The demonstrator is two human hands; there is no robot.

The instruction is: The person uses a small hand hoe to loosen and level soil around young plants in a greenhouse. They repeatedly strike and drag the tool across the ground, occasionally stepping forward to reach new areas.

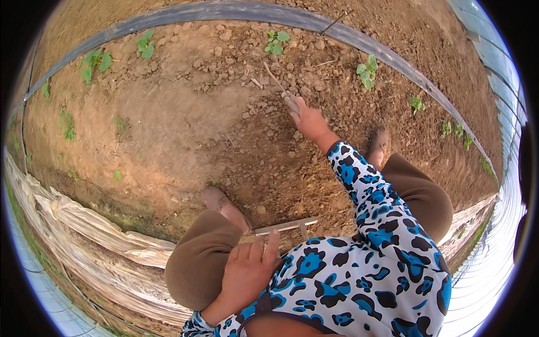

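My right hand [310, 122] is closed around the handle of a small hand tool [289, 100], whose thin metal part points up and left over the loose soil. What kind of tool it is, I cannot tell for sure. Beyond it, a green seedling [276, 43] grows in cloddy earth, with another seedling [367, 72] to the right. My left hand [251, 266] rests palm down near my left thigh, fingers spread a little, holding nothing visible. A wooden bar [287, 226] lies just beyond its fingertips, between my feet.
A dark flat hose [219, 11] curves behind the seedlings, with a stick [335, 22] across it. My shoes [215, 198] stand on the soil. Pale plastic sheeting [105, 234] runs along the lower left. More seedlings [94, 64] grow at the left; greenhouse film [501, 63] rises at the right.
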